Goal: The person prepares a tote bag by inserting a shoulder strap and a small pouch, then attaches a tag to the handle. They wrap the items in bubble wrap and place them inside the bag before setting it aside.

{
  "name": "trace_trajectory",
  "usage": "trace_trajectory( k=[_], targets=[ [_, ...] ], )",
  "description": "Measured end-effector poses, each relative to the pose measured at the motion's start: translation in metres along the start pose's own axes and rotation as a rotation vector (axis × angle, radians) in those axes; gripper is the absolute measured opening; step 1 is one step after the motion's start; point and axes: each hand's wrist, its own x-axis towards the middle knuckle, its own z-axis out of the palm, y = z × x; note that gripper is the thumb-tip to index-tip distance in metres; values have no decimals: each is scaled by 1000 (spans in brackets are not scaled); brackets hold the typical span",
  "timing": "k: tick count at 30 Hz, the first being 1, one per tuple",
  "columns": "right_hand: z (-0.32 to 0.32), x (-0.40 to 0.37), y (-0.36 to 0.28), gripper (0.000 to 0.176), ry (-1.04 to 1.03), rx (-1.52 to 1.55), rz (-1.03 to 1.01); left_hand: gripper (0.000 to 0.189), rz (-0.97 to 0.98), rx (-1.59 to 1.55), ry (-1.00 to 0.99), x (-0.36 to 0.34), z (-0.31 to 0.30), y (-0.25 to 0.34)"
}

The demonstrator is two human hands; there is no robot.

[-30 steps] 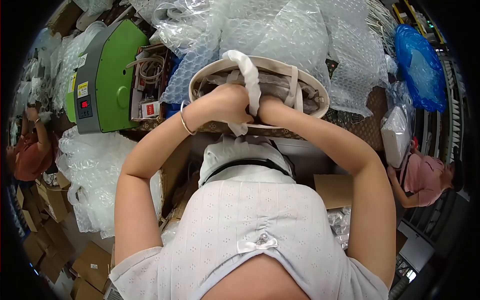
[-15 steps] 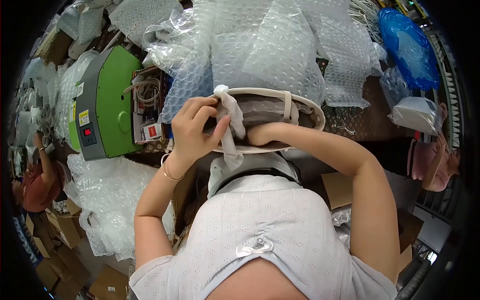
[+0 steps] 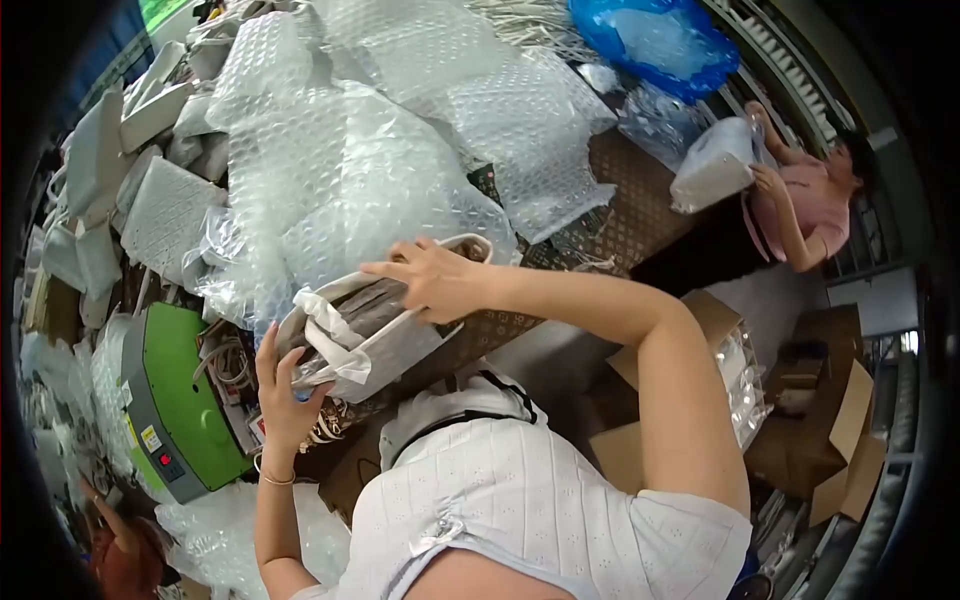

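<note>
A white bag (image 3: 400, 350) with an open top and a grey-brown lining is tilted on the table edge in front of me. My left hand (image 3: 288, 392) grips the bag's near left end, with its fingers bent round the rim. Over the top rim near its right end lies my right hand (image 3: 435, 282), fingers bent onto the bag. A white cloth strip (image 3: 335, 338) lies knotted across the left part of the opening. What fills the bag's inside is partly hidden by my right hand.
Bubble wrap (image 3: 370, 160) covers much of the table. A green machine (image 3: 190, 400) stands at the left. Blue plastic (image 3: 655, 40) lies at the back right. A person (image 3: 810, 205) at the right holds a wrapped white item. Cardboard boxes (image 3: 850, 410) are at the lower right.
My right hand has come out of the bag onto its rim. My left hand has let go of the cloth strip and moved to the bag's end. The bag has turned, and the view has shifted.
</note>
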Motion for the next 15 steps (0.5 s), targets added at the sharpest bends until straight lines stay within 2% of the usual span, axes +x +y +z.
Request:
trace_trajectory(
  k=[3, 5, 7, 9, 14, 15],
  targets=[
    [-4, -29, -4, 18, 155, 102, 14, 68, 5, 72, 34, 17, -14, -3],
    [-55, -56, -16, 24, 220, 60, 100, 69, 137, -189, 46, 42, -10, 18],
    [-100, -94, -21, 24, 269, -7, 270, 63, 204, -311, 119, 77, -8, 36],
    [-141, -146, -19, 21, 320, -79, 464, 54, 195, -261, 128, 108, 9, 34],
    [-200, -288, 39, 21, 448, -265, 928, 36, -60, -356, 276, 178, 67, -4],
    [-208, -276, 52, 30, 637, -199, 1026, 33, -139, -370, 296, 188, 75, -19]
  ],
)
